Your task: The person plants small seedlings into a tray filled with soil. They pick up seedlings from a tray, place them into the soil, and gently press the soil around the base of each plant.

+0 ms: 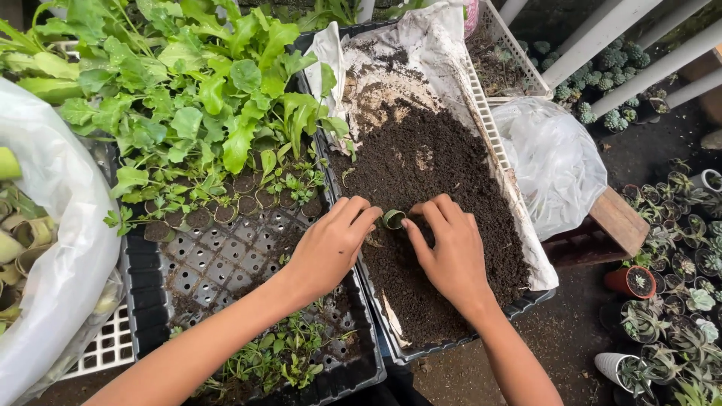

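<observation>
Together, a small green rolled-leaf cup (pixel 392 219) is pinched upright between the left hand (pixel 329 248) and right hand (pixel 448 252) over dark loose soil (pixel 429 165), so it keeps its shape, leafy seedlings (pixel 195 98) standing beyond the left hand.

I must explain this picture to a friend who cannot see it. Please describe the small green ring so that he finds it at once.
Find the tray of dark soil lined with white plastic, right of the leafy seedlings. Over its near part, the left hand and right hand meet. The small green ring sits between their fingertips, the only green thing on the soil.
</observation>
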